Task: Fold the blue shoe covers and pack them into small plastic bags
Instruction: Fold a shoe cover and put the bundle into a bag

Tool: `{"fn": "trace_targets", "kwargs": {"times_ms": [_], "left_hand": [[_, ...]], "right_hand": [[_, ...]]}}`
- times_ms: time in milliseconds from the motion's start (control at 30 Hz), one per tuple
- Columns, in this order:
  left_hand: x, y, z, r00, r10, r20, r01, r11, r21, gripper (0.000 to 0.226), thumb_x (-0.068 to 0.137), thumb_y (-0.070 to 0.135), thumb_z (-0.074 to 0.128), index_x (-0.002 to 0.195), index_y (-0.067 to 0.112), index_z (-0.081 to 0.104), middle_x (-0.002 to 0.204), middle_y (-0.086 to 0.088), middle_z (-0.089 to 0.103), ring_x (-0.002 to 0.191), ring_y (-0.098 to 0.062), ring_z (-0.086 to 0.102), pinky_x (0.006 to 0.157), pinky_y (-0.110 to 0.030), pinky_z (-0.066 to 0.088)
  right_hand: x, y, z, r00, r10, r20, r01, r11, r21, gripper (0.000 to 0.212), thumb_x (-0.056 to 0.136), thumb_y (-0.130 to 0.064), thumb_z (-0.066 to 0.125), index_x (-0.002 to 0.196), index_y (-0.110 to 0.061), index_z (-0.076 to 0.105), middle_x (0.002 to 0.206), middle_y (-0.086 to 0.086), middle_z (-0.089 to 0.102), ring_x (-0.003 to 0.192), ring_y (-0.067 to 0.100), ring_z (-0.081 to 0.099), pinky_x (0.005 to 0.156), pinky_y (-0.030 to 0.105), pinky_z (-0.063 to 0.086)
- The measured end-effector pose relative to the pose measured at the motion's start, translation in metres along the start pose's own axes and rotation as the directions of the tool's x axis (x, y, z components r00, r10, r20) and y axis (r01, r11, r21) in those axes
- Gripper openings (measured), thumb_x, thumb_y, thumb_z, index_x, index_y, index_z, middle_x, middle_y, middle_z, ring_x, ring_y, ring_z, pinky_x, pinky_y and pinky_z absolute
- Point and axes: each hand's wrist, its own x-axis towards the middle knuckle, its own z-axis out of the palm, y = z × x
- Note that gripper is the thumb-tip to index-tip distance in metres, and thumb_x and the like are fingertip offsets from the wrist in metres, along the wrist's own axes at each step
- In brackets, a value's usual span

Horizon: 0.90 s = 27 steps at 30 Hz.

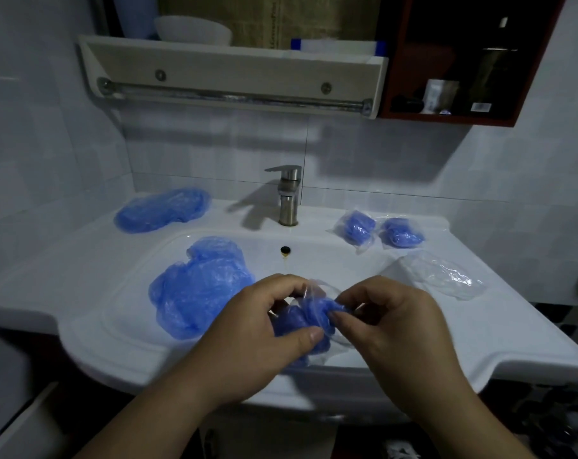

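Blue folded shoe cover (299, 321), held over the near edge of the sink (330, 260), partly inside a clear plastic bag (327, 288). Left hand (251, 329): grip clamped on the bundle. Right hand (393, 326): grip pinching its right end. Loose covers (198, 289) lie left; two packed bags (357, 226) far right.
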Motion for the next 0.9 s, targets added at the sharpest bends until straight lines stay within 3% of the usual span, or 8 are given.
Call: {"fn": "trace_targets", "kwargs": {"times_ms": [167, 233, 333, 467, 567, 633, 767, 900], "left_hand": [[0.001, 0.001, 0.000, 1.000, 0.015, 0.021, -0.014, 0.999, -0.035, 0.039, 0.079, 0.013, 0.076, 0.109, 0.037, 0.067, 0.106, 0.019, 0.070, 0.098, -0.011, 0.067, 0.087, -0.024, 0.055], [0.002, -0.001, 0.003, 1.000, 0.010, -0.012, -0.011, 0.999, -0.040, 0.035, 0.080, 0.016, 0.075, 0.107, 0.036, 0.068, 0.104, 0.016, 0.070, 0.097, -0.012, 0.067, 0.086, -0.028, 0.056], [0.002, -0.002, 0.007, 0.996, 0.000, -0.086, -0.003, 0.999, -0.035, 0.025, 0.082, 0.020, 0.076, 0.102, 0.034, 0.069, 0.100, 0.018, 0.070, 0.096, -0.007, 0.066, 0.083, -0.022, 0.055], [0.003, -0.002, 0.009, 0.986, -0.004, -0.169, -0.001, 1.000, -0.028, 0.010, 0.083, 0.021, 0.075, 0.090, 0.028, 0.071, 0.090, 0.015, 0.069, 0.085, -0.007, 0.065, 0.072, -0.014, 0.051], [0.006, -0.003, 0.007, 0.973, -0.007, -0.232, -0.002, 0.999, -0.036, 0.009, 0.086, 0.016, 0.072, 0.081, 0.024, 0.071, 0.082, 0.010, 0.068, 0.079, -0.012, 0.063, 0.069, -0.015, 0.049], [0.007, -0.004, 0.005, 0.960, -0.009, -0.280, -0.008, 0.998, -0.057, 0.013, 0.087, 0.014, 0.070, 0.078, 0.023, 0.071, 0.080, 0.010, 0.068, 0.081, -0.011, 0.064, 0.072, -0.015, 0.049], [0.007, 0.000, 0.004, 0.940, -0.111, -0.323, 0.039, 0.974, -0.222, 0.014, 0.089, 0.013, 0.066, 0.078, 0.019, 0.073, 0.083, 0.006, 0.072, 0.085, -0.010, 0.067, 0.082, -0.024, 0.051], [0.007, 0.006, 0.004, 0.943, -0.178, -0.281, 0.059, 0.921, -0.386, 0.015, 0.091, 0.014, 0.063, 0.079, 0.018, 0.072, 0.083, 0.000, 0.073, 0.082, -0.011, 0.068, 0.069, -0.011, 0.052]], "right_hand": [[-0.001, 0.001, 0.002, 1.000, -0.004, -0.029, 0.005, 0.999, 0.042, 0.018, 0.073, -0.019, 0.081, 0.067, -0.027, 0.066, 0.064, -0.012, 0.066, 0.060, 0.006, 0.063, 0.053, 0.016, 0.048], [-0.001, 0.003, 0.002, 0.998, -0.058, -0.025, 0.058, 0.998, -0.012, 0.026, 0.069, -0.014, 0.083, 0.064, -0.029, 0.063, 0.064, -0.012, 0.064, 0.063, 0.005, 0.062, 0.054, 0.011, 0.044], [0.000, 0.006, 0.003, 0.993, -0.113, 0.022, 0.114, 0.989, -0.088, 0.036, 0.066, -0.012, 0.084, 0.061, -0.038, 0.059, 0.066, -0.015, 0.061, 0.066, 0.003, 0.062, 0.056, 0.009, 0.042], [0.003, 0.011, 0.005, 0.983, -0.141, 0.120, 0.153, 0.984, -0.095, 0.004, 0.075, -0.035, 0.068, 0.077, -0.037, 0.070, 0.075, -0.015, 0.063, 0.072, 0.005, 0.063, 0.063, 0.026, 0.052], [0.001, 0.009, 0.003, 0.968, -0.086, 0.235, 0.096, 0.995, -0.034, 0.033, 0.078, -0.058, 0.049, 0.092, -0.038, 0.071, 0.087, -0.017, 0.064, 0.081, 0.001, 0.063, 0.072, 0.027, 0.054], [0.000, 0.006, 0.001, 0.961, -0.063, 0.268, 0.083, 0.995, -0.063, 0.044, 0.072, -0.068, 0.048, 0.100, -0.041, 0.069, 0.092, -0.021, 0.063, 0.084, -0.003, 0.063, 0.075, 0.028, 0.055], [-0.001, 0.003, 0.001, 0.970, -0.124, 0.208, 0.156, 0.977, -0.142, 0.021, 0.077, -0.048, 0.067, 0.098, -0.043, 0.068, 0.080, -0.021, 0.060, 0.081, -0.002, 0.059, 0.073, 0.026, 0.054], [-0.004, 0.000, 0.002, 0.966, -0.227, 0.123, 0.241, 0.963, -0.120, 0.029, 0.076, -0.037, 0.073, 0.101, -0.042, 0.060, 0.094, -0.023, 0.056, 0.091, 0.000, 0.058, 0.075, 0.019, 0.052]]}}
